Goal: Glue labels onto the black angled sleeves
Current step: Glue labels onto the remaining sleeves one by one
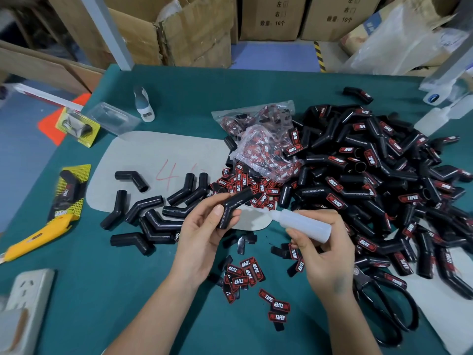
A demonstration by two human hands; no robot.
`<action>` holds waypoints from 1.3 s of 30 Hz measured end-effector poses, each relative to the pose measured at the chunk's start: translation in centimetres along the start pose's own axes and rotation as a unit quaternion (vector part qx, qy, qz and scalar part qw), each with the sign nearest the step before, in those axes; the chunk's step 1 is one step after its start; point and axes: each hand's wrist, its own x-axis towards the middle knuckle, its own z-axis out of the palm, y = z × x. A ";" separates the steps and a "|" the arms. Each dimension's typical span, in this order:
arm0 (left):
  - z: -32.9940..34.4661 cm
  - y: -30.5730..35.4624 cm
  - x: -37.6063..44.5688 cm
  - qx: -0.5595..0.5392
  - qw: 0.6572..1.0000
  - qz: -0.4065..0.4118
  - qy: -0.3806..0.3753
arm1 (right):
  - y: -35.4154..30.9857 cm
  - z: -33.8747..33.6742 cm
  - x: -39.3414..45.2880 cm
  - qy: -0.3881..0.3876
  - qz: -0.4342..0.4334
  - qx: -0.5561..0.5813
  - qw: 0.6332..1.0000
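Note:
My left hand (202, 234) grips a plain black angled sleeve (234, 207) above the green table. My right hand (323, 254) holds a translucent glue bottle (304, 224) whose thin nozzle points left, close to the sleeve's bend. Several unlabelled sleeves (151, 213) lie on the left on a grey sheet. A large heap of labelled sleeves (378, 180) fills the right side. Loose red-and-black labels (245, 275) lie scattered between my wrists, and more of them sit in a pile (245, 185) behind the held sleeve.
A clear bag of labels (266, 147) lies mid-table. Black scissors (384, 303) rest at the right front, a yellow utility knife (38, 237) at the left, a power strip (28, 298) at the front left. Spare glue bottles (435, 116) and a white bottle (144, 103) stand farther back; cardboard boxes (194, 34) line the far side.

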 end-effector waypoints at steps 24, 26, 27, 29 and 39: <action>0.1 0.0 0.0 0.011 1.000 -0.008 -0.001 | 0.9 -0.1 -0.2 0.012 -0.086 -0.065 0.994; 0.1 0.0 -0.1 0.011 1.000 -0.008 -0.002 | 0.9 -0.2 -0.2 0.011 -0.087 -0.067 0.994; 0.1 0.0 -0.1 0.010 1.000 -0.009 -0.003 | 0.8 -0.2 -0.2 0.010 -0.087 -0.068 0.994; 0.0 0.0 0.0 0.009 1.000 -0.011 -0.004 | 0.8 -0.2 -0.2 0.009 -0.087 -0.067 0.994; 0.0 -0.1 0.0 0.009 1.000 -0.010 -0.003 | 1.0 -0.3 -0.2 0.009 -0.088 -0.064 0.994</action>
